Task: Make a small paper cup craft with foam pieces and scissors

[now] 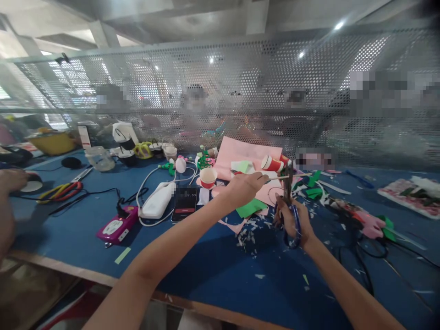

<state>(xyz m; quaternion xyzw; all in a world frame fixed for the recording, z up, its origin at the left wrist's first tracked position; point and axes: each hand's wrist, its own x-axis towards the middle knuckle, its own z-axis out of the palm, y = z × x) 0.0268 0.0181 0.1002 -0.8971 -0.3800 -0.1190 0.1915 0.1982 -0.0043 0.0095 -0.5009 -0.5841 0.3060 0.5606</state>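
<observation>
My left hand (244,187) is closed on a thin pale stick (282,177), which reaches out to the right past the scissor blades. Scissors (294,227) with blue handles are in my right hand (298,214), fingers wrapped at the loops, blades pointing up. Stick and blades cross in view; whether they touch, I cannot tell. Beneath and behind the hands lie pink sheets (225,158), a green piece (252,207) and many white scraps (249,236). A red and white paper cup (208,178) stands left of my left hand, and another cup (271,163) lies tipped beyond it.
A phone (184,205), a white power strip (157,201) and a purple box (118,225) with cables lie left. Farther left are orange-yellow scissors (62,192), a clear jar (100,159) and another person's hand (13,181). A pink glue gun (369,223) lies right. A perforated metal screen (240,59) stands behind.
</observation>
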